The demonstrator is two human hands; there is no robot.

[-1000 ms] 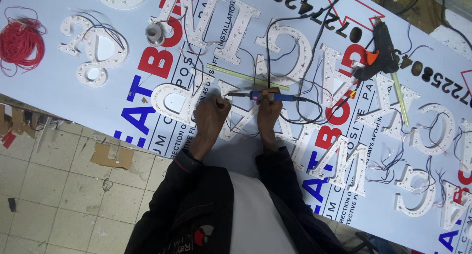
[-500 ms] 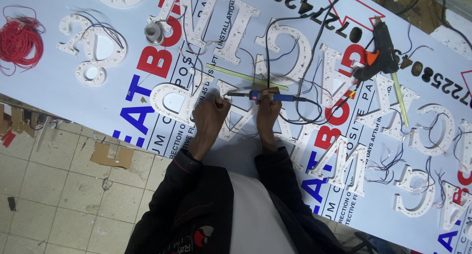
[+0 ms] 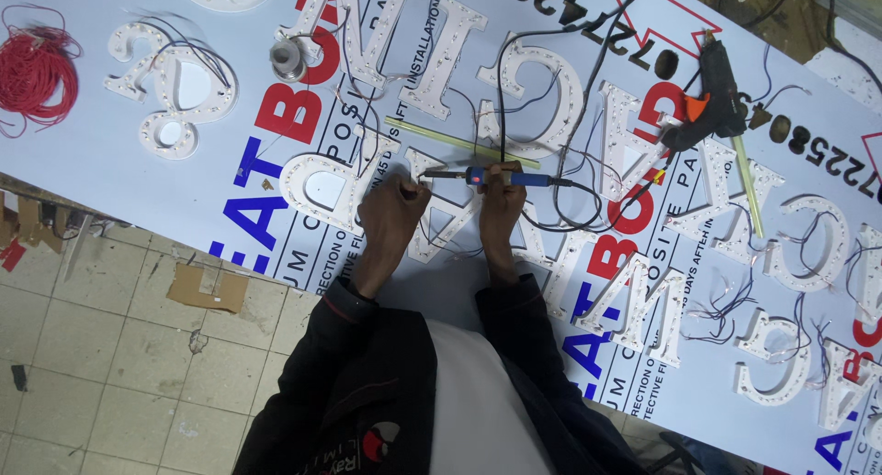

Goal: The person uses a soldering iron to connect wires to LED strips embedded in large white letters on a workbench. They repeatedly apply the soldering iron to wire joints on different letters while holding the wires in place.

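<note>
**Soldering iron held over white sign letters**

Hands meet near the middle of the head view, above a white panel (image 3: 110, 153) printed in red, blue and black. The right hand (image 3: 501, 204) is closed around the blue handle of a soldering iron (image 3: 501, 176), which lies nearly level with its metal tip pointing toward nine o'clock. The left hand (image 3: 390, 220) sits just at eight o'clock of that tip, fingers curled together and pinching something too small to make out. Both hands hover over a white letter shell (image 3: 441, 227) threaded with thin wires.

A yellow-green glue stick (image 3: 441, 140) lies at eleven o'clock of the iron, close by. At two o'clock, well apart, a black glue gun (image 3: 712, 94) with an orange trigger rests on the panel. A coil of red wire (image 3: 32, 71) sits far out at nine o'clock near the panel's edge, and a small metal spool (image 3: 288, 60) lies at ten o'clock. Beige floor tiles (image 3: 101, 383) show at seven o'clock.
</note>
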